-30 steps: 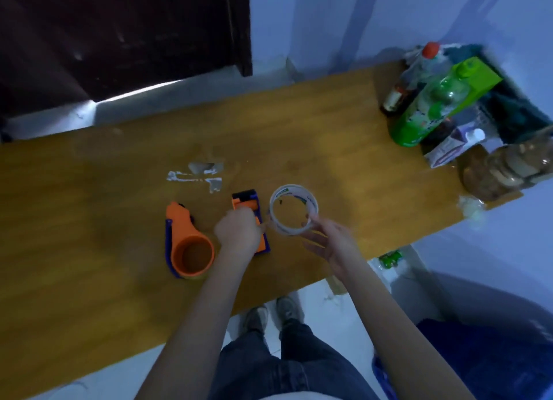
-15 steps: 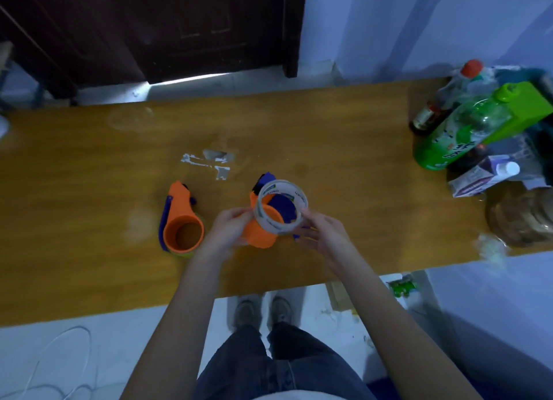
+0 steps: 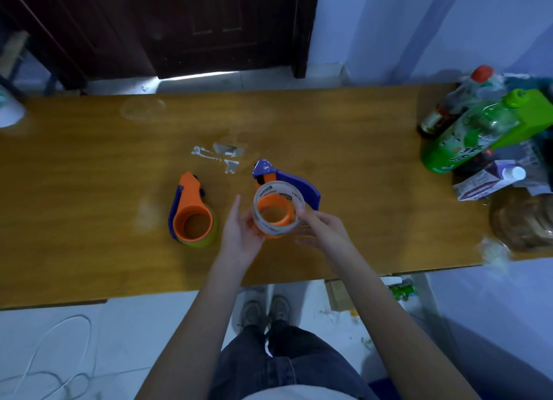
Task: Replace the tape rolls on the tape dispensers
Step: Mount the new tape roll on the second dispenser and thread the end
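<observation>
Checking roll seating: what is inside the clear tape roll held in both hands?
The dispenser's orange hub sits inside the tape roll, held by the left hand and right hand. Full seating is hidden.

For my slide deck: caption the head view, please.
Both hands fit a clear tape roll onto an orange-and-blue dispenser above a wooden table.

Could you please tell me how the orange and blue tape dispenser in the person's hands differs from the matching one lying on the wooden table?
The held orange and blue tape dispenser is lifted between the left hand and right hand; the other orange and blue dispenser lies untouched on the wooden table. The held one has a clear tape roll around its orange hub; the resting one shows a yellowish roll beneath its hub. Both share colours and shape.
</observation>
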Available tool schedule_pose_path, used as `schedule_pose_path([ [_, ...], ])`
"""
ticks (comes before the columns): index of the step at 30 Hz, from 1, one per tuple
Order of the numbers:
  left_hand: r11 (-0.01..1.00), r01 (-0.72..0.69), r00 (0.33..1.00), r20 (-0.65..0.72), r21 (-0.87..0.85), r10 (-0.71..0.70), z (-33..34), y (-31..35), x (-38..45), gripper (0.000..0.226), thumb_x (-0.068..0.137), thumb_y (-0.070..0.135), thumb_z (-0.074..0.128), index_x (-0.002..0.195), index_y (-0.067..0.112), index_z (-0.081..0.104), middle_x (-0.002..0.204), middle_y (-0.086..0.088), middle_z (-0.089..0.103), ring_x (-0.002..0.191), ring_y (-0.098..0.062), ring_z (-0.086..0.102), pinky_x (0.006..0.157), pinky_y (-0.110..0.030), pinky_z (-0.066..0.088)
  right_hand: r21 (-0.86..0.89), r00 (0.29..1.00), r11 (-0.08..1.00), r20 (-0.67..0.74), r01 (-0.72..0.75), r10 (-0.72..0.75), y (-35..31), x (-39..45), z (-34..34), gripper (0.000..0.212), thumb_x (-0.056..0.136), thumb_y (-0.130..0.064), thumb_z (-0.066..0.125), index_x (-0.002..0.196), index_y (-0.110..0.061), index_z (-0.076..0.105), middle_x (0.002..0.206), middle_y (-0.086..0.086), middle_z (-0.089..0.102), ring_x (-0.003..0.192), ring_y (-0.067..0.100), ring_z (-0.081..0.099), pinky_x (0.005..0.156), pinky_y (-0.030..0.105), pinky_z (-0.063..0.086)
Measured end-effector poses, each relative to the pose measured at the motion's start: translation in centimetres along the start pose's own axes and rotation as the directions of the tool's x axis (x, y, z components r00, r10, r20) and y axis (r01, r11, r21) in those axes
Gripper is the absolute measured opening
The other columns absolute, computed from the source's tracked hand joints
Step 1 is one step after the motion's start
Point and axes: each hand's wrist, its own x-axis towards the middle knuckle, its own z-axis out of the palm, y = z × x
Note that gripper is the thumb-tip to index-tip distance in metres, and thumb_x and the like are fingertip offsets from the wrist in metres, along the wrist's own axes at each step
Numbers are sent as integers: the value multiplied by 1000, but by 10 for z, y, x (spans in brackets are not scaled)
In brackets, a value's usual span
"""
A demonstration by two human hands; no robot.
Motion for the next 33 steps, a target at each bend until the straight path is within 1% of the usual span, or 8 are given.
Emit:
schedule_pose_path([
  [6, 997, -55, 998, 13, 60, 54, -2, -2, 2, 49, 91, 52, 44, 102, 10, 65, 101, -10, 67, 101, -22, 61, 89, -34, 47, 0, 994, 999, -104, 41, -40, 5, -4, 19, 22, 88, -38, 60, 87, -18, 69, 87, 4, 71, 84, 14, 68, 65, 23, 58],
  [11, 993, -113, 991, 81, 31, 110, 0, -4, 3, 44, 94, 45, 41, 99, 9, 65, 93, -8, 70, 96, -20, 62, 87, -32, 46, 102, 964, 994, -260, -28, 54, 19, -5, 42, 32, 85, -48, 59, 84, -17, 68, 104, 15, 70, 102, 29, 65, 93, 47, 51],
  [15, 989, -139, 987, 87, 54, 134, -2, -5, 3, 33, 94, 35, 46, 104, 9, 62, 102, -9, 66, 98, -20, 61, 90, -34, 45, 178, 952, 983, -288, -51, 102, 23, -6, 54, 33, 89, -47, 53, 86, -16, 64, 91, 5, 66, 92, 23, 63, 90, 44, 52],
  [20, 989, -133, 990, 57, 60, 130, -14, -1, 9, 60, 77, 23, 67, 132, 7, 48, 119, -14, 59, 110, -28, 57, 96, -41, 44, 8, 946, 989, -292, -145, 141, 23, -11, 62, 59, 77, -55, 56, 113, -9, 50, 109, 8, 59, 95, 20, 60, 86, 40, 53],
  [23, 983, -150, 989, 11, 108, 150, -16, 10, 12, 54, 87, 19, 62, 137, 8, 44, 115, -11, 62, 102, -23, 62, 91, -40, 48, -365, 845, 930, -485, 37, -224, 7, -21, 39, 42, 85, -39, 60, 111, -11, 44, 106, 5, 52, 87, 17, 54, 74, 33, 47],
  [25, 971, -160, 987, -1, 176, 162, -17, 17, 12, 36, 88, 19, 62, 121, 8, 57, 104, -7, 66, 96, -21, 63, 87, -39, 49, -575, 812, 808, -407, 128, -418, -11, -20, 23, 49, 83, -39, 64, 120, -11, 46, 112, -1, 47, 99, 14, 52, 80, 28, 46],
  [29, 925, -127, 985, -64, 358, 160, -6, 23, 2, 6, 83, 20, 68, 87, 15, 67, 92, -6, 68, 94, -23, 63, 87, -42, 50, -600, 990, 800, -108, 8, -91, -31, 8, 22, 75, 77, -50, 67, 137, -12, 39, 126, 2, 52, 111, 18, 55, 83, 31, 50],
  [33, 794, -123, 985, -26, 595, 172, 1, 24, -10, 18, 75, 28, 75, 90, 17, 70, 97, -10, 68, 93, -25, 64, 84, -42, 52, -524, 997, 850, -74, -48, 10, -18, 27, 33, 57, 81, -31, 69, 129, -11, 46, 124, 10, 60, 107, 25, 60, 84, 36, 53],
])
